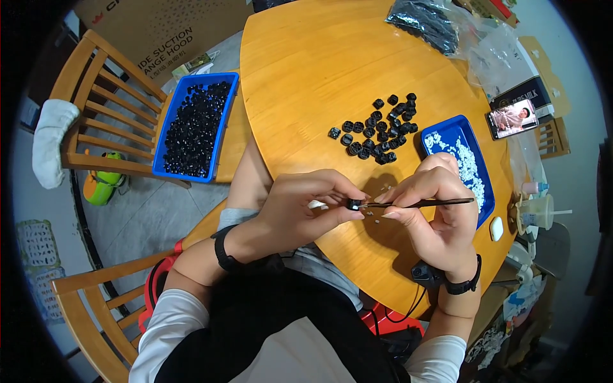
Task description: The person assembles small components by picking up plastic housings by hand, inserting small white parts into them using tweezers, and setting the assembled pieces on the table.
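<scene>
Over the near edge of the round wooden desk (306,70), both hands meet just above the wood. The left hand (300,207) has its thumb and fingers pinched shut on a small black part (353,204), held clear of the surface. The right hand (431,210) has its grip closed on thin black tweezers (421,203), which lie level with their tip touching the part. A few tiny white bits lie on the desk just beside and below that meeting point.

Beyond the hands, a loose heap of black parts (380,131) sits mid-desk, with bare wood between it and the fingers. Just right of the right hand, a blue tray (482,182) of white pieces lies near the desk's right edge; the knuckles are almost against its rim, so that side is tight. A white earbud case (496,228) sits near the edge beyond it, and a phone (512,119) lies further back. Clear bags (434,22) crowd the far right rim.

The far left of the desk is open wood. Off the left edge, a second blue tray (167,140) full of black parts rests on a chair (96,76) seat, well apart from the hands.
</scene>
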`<state>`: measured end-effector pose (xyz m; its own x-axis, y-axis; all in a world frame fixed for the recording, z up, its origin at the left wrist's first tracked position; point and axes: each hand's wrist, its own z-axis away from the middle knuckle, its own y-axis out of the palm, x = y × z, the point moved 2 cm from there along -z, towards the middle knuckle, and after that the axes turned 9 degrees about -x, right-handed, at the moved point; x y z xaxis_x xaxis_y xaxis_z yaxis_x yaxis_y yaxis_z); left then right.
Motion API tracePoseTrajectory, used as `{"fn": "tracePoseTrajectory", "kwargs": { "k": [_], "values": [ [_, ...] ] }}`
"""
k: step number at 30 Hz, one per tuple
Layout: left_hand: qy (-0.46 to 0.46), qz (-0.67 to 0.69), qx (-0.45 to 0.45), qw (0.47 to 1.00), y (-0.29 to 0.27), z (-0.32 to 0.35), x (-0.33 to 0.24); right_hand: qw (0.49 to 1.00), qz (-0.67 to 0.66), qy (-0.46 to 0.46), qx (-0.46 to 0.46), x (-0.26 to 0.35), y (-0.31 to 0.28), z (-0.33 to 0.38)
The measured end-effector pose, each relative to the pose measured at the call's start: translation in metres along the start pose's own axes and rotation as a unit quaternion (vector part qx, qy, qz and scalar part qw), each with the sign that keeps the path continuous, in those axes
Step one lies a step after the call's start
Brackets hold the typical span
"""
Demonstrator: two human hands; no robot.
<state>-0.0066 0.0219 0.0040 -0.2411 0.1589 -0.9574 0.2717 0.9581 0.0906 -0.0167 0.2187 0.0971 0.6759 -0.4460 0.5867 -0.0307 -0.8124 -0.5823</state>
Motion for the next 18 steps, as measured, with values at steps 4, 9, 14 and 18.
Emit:
{"fn": "tracePoseTrajectory", "kwargs": {
  "k": [4,9,14,18],
  "values": [
    [0.012,-0.034,-0.002,0.999,-0.0008,0.0004,0.001,1.0,0.017,-0.013,0.018,0.0017,-0.0003,-0.0011],
    [0.014,-0.035,-0.009,0.999,-0.0017,-0.0007,0.0002,1.0,-0.003,0.002,0.007,0.0001,0.0005,0.0003],
    [0.019,-0.038,-0.008,0.999,-0.0016,0.0005,0.0003,1.0,0.003,-0.002,0.021,-0.0003,0.003,-0.0007],
    [0.018,-0.029,-0.018,0.999,-0.0015,0.0014,0.0042,1.0,-0.013,0.008,0.018,-0.0027,0.0022,-0.0015]
  ]
}}
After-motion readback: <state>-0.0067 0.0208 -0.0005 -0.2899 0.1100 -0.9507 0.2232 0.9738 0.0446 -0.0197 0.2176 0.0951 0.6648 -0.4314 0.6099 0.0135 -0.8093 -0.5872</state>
